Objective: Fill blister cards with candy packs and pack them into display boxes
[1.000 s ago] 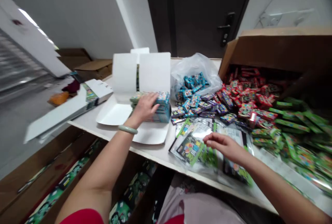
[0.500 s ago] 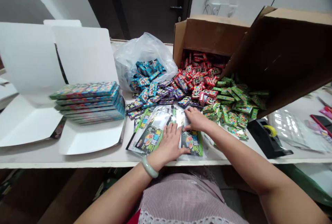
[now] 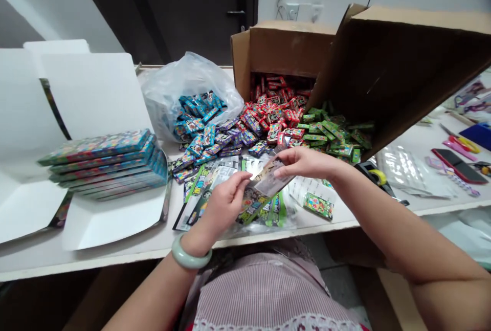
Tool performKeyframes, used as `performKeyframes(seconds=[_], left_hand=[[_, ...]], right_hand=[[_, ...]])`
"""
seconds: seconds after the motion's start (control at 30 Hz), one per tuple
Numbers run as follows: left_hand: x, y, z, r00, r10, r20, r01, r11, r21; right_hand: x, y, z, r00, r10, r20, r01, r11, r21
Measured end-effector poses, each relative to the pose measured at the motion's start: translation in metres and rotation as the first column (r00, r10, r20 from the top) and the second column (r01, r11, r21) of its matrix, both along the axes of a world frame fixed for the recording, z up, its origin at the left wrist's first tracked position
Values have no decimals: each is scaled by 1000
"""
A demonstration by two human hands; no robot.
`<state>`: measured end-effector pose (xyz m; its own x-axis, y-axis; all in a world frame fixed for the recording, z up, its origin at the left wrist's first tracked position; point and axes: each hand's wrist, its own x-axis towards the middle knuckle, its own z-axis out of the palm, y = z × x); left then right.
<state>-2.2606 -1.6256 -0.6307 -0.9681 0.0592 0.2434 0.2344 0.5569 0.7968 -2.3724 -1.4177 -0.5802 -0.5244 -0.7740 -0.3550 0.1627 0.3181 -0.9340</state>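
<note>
A printed plastic bag (image 3: 268, 180), black and green with a pale see-through part, is lifted at a tilt between my two hands. My left hand (image 3: 222, 203), with a pale green bangle on the wrist, pinches its left edge. At its upper right, my right hand (image 3: 305, 162) grips the bag between thumb and fingers. Beneath lie more flat printed bags (image 3: 197, 193) in a loose pile, partly covered by my hands. Just right of them is a small green candy box (image 3: 319, 205) on the table.
Small blue boxes spill from a clear plastic bag (image 3: 192, 72); purple, red and green ones (image 3: 326, 131) heap before an open carton (image 3: 287, 47). At left, stacked colourful flat boxes (image 3: 103, 149) sit in a white box (image 3: 115, 223). A tape dispenser (image 3: 378, 175) and phone (image 3: 458, 164) lie right.
Both hands were lying flat on the pile of bags; now they have closed on one bag and raised it. The view has shifted to the right.
</note>
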Motion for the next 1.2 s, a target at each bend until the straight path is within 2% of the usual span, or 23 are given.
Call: performKeyframes(seconds=[0.1,0.2,0.27,0.33,0.4,0.43,0.47,0.5,0.53,0.57,0.6,0.63,0.67,0.7,0.77,0.8,0.83,0.87,0.97,1.03,1.07,1.13,1.2], left_hand=[[6,-2,17,990,-133,-57,115,961,-250],[13,2,27,986,-136,-92,83,897,-435],[16,2,26,988,-122,-95,65,885,-461],[17,-3,20,990,-104,-94,58,915,-400],[17,-10,11,996,-35,-78,15,969,-249],[17,-14,7,998,29,-61,-38,988,-149],[18,-17,4,994,102,-37,-104,994,-46],[18,-20,2,986,168,-2,-168,984,52],[19,-20,1,975,217,41,-221,965,140],[19,-20,1,967,239,88,-253,943,217],[20,-18,2,964,228,139,-260,921,290],[19,-15,3,963,186,195,-249,894,373],[19,-11,3,959,126,255,-237,849,471],[18,-8,3,948,56,313,-236,785,573],[17,-3,1,917,-62,394,-273,624,733],[17,-2,-1,906,-97,413,-292,564,773],[19,-2,-3,898,-120,423,-297,544,785],[21,-3,-5,892,-141,430,-283,567,773],[33,-6,-11,867,-160,473,-209,743,635],[43,-7,-15,866,-80,494,-241,798,552],[47,-6,-18,872,-24,489,-285,788,546],[54,-5,-25,866,13,500,-359,713,602],[57,-3,-30,836,-80,542,-380,628,679]], right_hand=[[8,5,-6,997,-48,56,50,998,-40],[14,2,-11,998,-38,59,46,989,-139],[18,-2,-10,999,-15,29,20,982,-188],[22,-7,-7,997,-14,-72,2,986,-164],[30,-10,-6,945,-146,-294,114,986,-123],[36,-11,-7,867,-267,-421,230,964,-137],[42,-12,-11,757,-398,-518,355,916,-186],[49,-13,-15,662,-506,-554,449,859,-247],[56,-14,-22,634,-566,-527,493,821,-289],[63,-15,-29,685,-574,-449,493,819,-295],[70,-17,-37,778,-535,-329,462,843,-277],[77,-20,-44,863,-468,-191,417,872,-255],[82,-23,-51,910,-410,-68,384,892,-238],[86,-27,-56,923,-386,17,379,898,-225],[88,-32,-61,896,-438,72,443,871,-214],[88,-34,-62,874,-481,69,483,847,-221],[86,-35,-63,850,-522,65,522,821,-231],[83,-35,-62,827,-559,67,557,795,-240],[80,-35,-64,770,-633,80,630,736,-247],[84,-37,-68,790,-606,92,609,759,-233],[88,-38,-70,818,-566,107,574,789,-219],[98,-41,-75,867,-473,158,496,850,-176],[107,-42,-79,883,-426,195,454,882,-129]])
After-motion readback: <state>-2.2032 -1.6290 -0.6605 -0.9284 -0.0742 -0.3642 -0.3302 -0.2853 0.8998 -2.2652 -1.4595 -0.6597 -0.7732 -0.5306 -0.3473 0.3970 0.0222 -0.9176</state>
